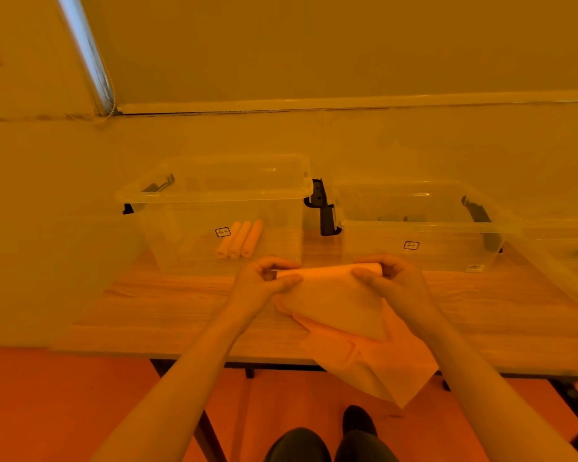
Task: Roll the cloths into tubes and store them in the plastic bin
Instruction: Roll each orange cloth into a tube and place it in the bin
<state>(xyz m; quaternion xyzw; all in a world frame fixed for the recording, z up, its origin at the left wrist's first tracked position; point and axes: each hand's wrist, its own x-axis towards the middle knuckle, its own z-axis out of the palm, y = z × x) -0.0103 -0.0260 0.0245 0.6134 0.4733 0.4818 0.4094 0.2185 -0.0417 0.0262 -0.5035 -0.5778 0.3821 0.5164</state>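
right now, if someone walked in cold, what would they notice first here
Two bare hands, the left hand and the right hand, pinch the far edge of a pale orange cloth at the middle of the wooden table, its first turn rolled, its near corner hanging over the table's edge. Behind them, the clear plastic bin on the left holds three rolled orange cloth tubes side by side.

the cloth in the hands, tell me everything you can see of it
The cloth is thin, soft-looking fabric that reads orange under the tinted light. Its far edge is turned into a narrow roll, pinched at one end by the left hand and at the other by the right hand. The unrolled part lies on the wooden table, over more cloth whose corner hangs past the near edge.
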